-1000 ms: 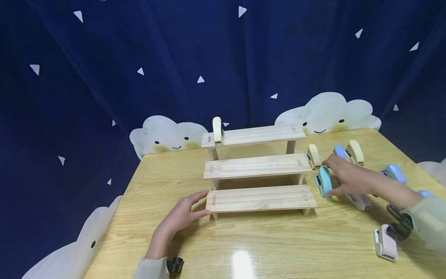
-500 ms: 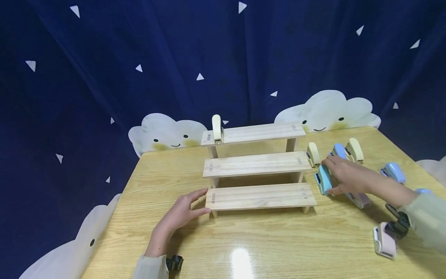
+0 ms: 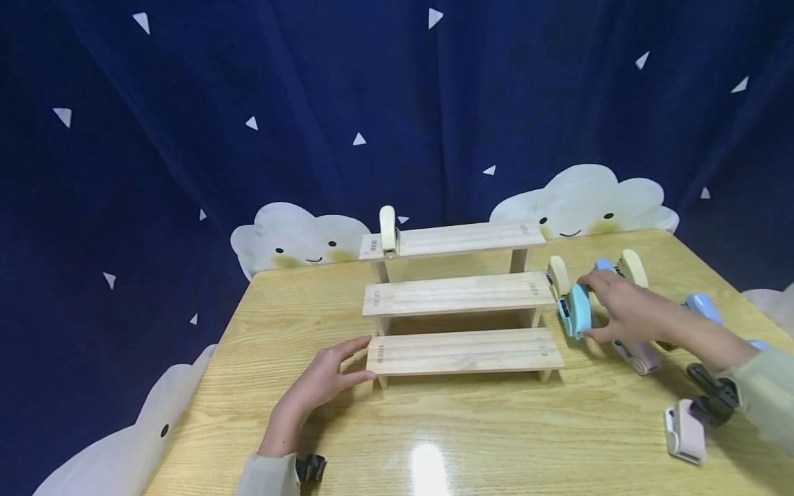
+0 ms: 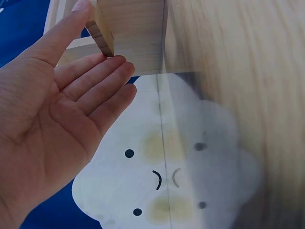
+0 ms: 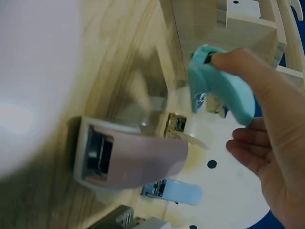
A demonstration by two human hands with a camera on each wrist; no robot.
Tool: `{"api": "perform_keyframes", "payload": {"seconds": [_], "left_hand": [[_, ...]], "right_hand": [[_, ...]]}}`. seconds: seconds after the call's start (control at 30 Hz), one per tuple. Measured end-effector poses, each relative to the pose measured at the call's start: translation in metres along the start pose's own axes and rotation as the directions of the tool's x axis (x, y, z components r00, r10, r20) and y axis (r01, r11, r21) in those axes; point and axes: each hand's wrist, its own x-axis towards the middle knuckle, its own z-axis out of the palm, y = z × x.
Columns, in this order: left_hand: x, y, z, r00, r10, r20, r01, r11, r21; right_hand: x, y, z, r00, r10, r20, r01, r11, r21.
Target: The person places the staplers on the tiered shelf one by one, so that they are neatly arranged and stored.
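Note:
My right hand [image 3: 626, 306] holds a teal stapler [image 3: 579, 310] between thumb and fingers, just right of the stepped wooden shelf. In the right wrist view the teal stapler [image 5: 221, 83] is tilted, with the thumb at one end and several fingertips hidden behind it. At the lowest step's left end, my left hand [image 3: 325, 375] grips the wooden shelf [image 3: 465, 353], thumb at the front edge and forefinger at the rear. From the left wrist, the board's end [image 4: 102, 31] shows between the thumb and the long, nearly straight fingers. A cream stapler [image 3: 388, 231] stands on the top step's left end.
Close behind the teal stapler is a cream stapler [image 3: 557, 275]; another cream stapler [image 3: 632, 267] stands farther right. A pink stapler [image 3: 639, 357] lies under the right forearm, a second pink stapler [image 3: 685, 430] nearer the front. Blue staplers, one a light blue stapler [image 3: 704, 306], sit at the right.
The right hand has raised the teal stapler slightly and shifted it toward the cream stapler behind. The left hand stays at the shelf's end.

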Motion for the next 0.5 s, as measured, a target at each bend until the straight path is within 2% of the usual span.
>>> {"api": "perform_keyframes", "payload": {"seconds": [0.3, 0.5], "left_hand": [[-0.001, 0.001, 0.000, 1.000, -0.002, 0.000, 0.002, 1.000, 0.001], [-0.002, 0.000, 0.001, 1.000, 0.005, 0.005, -0.005, 1.000, 0.000]], "right_hand": [[0.004, 0.001, -0.010, 0.988, -0.002, -0.153, 0.002, 1.000, -0.002], [0.008, 0.001, -0.028, 0.972, -0.011, -0.235, 0.018, 0.999, 0.026]]}}
